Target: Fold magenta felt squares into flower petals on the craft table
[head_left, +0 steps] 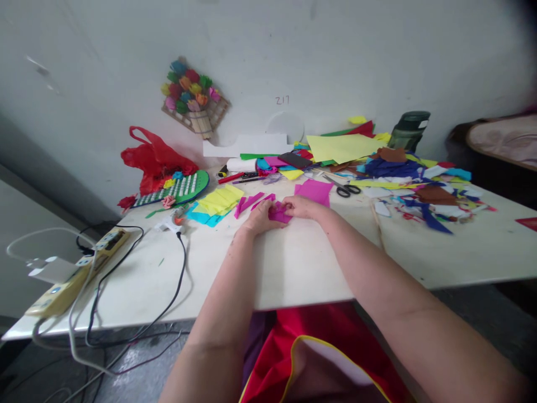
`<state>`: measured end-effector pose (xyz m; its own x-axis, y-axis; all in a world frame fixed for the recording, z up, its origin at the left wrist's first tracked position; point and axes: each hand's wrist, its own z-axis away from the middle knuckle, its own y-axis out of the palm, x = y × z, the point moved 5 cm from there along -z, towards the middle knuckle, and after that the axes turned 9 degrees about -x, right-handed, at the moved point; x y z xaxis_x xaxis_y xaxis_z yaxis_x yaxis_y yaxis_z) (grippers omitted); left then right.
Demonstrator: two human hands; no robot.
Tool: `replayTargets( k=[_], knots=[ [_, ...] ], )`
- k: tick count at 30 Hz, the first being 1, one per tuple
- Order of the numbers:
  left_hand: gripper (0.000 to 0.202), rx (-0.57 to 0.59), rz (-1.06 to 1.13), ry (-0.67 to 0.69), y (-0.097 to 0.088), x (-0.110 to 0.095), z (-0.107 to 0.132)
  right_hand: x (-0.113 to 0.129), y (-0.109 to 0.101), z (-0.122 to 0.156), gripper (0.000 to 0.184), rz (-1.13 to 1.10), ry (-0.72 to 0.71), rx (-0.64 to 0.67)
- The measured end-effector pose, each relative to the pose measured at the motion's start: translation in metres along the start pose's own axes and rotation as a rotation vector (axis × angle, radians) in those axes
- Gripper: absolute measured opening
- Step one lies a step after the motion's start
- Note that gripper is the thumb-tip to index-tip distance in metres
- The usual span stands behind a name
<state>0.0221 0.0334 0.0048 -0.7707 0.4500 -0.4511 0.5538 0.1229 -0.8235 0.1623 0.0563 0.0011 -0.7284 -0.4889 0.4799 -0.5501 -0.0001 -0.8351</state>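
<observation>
My left hand (259, 219) and my right hand (301, 207) meet over the white table, both closed on a small piece of magenta paper (278, 215). Its lower edge rests on or just above the tabletop; the fingers cover part of it. Just left of my left hand lie magenta paper strips (245, 206). Behind my right hand is a flat magenta sheet (315, 191). Yellow paper pieces (221, 199) overlap blue paper (206, 217) farther left. Black-handled scissors (348, 191) lie to the right of the magenta sheet.
A glue gun (173, 223) and a power strip (79, 274) with trailing cables occupy the left side. Mixed paper scraps (436, 196) spread over the right, near a green bottle (409, 130). A red plastic bag (153, 159) stands at the back left. A thin stick (377, 226) lies right.
</observation>
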Motion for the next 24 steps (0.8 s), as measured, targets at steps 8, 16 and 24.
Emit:
replayTargets(
  k=[8,16,24],
  knots=[
    [0.038,0.037,-0.058,0.108,0.002,-0.005,-0.002,0.009,-0.002,0.003,0.023,0.073,0.016,0.042],
    [0.025,0.009,-0.031,0.155,0.006,0.001,-0.004,0.002,-0.022,-0.004,0.018,-0.285,0.349,0.001],
    [0.021,0.032,0.002,0.107,0.008,0.001,-0.008,-0.017,-0.046,-0.005,0.012,-0.209,0.21,-0.152]
  ],
)
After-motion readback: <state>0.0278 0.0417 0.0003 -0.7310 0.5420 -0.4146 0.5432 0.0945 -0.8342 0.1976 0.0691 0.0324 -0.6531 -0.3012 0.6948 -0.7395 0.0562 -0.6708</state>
